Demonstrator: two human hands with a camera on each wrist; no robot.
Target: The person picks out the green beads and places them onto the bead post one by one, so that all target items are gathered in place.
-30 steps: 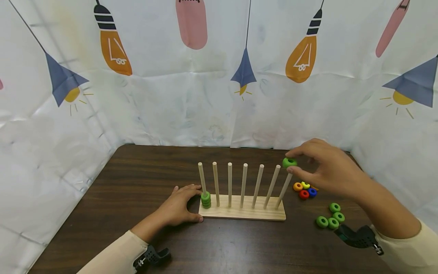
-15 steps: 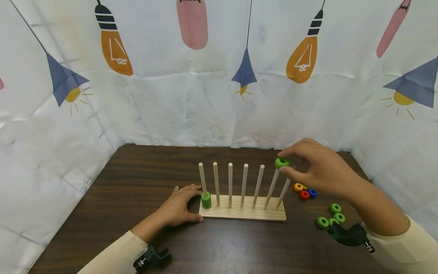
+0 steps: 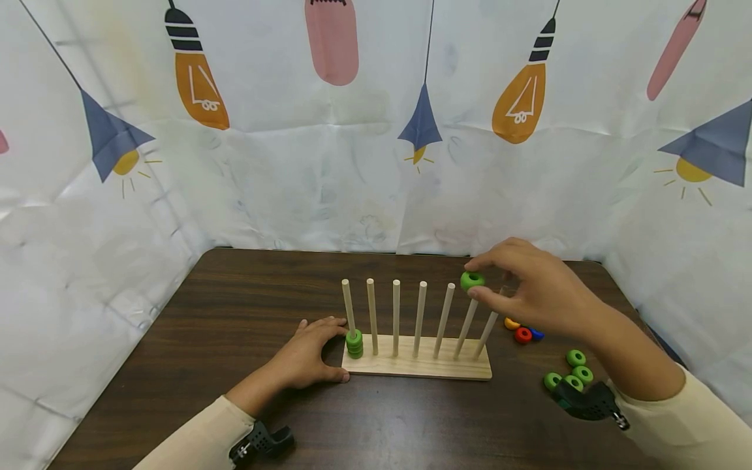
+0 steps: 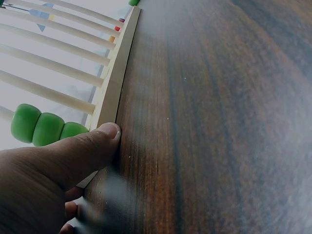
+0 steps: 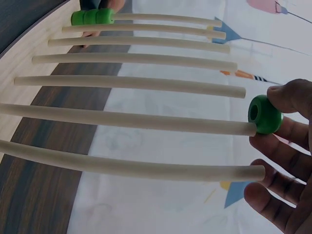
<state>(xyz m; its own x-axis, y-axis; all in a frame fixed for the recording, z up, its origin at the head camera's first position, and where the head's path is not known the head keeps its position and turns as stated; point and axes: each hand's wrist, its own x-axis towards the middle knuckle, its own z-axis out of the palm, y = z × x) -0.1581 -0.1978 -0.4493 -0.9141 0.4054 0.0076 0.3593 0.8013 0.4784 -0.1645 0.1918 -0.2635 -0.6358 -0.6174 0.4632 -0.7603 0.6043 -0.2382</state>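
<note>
A pale wooden peg rack (image 3: 411,367) with a row of several upright pegs stands on the table. My left hand (image 3: 302,358) grips its left end, thumb at the front edge and fingers round the back. Three green beads (image 4: 48,128) are stacked on the leftmost peg, beside that hand. Between thumb and fingertips, my right hand (image 3: 531,287) pinches another green bead (image 5: 267,116). This bead is right at the tip of the second peg from the right (image 5: 146,121), its hole partly facing the rack.
Several loose green beads (image 3: 576,358) lie on the dark wooden table (image 3: 411,424) to the right, partly behind the right wrist's camera. Red (image 3: 523,335), blue and orange beads sit closer to the rack, partly hidden by the right hand. A patterned white cloth (image 3: 294,196) hangs behind.
The right hand has carried its green bead leftward, from above the rightmost peg to the second peg from the right. My left hand has stayed on the rack's end.
</note>
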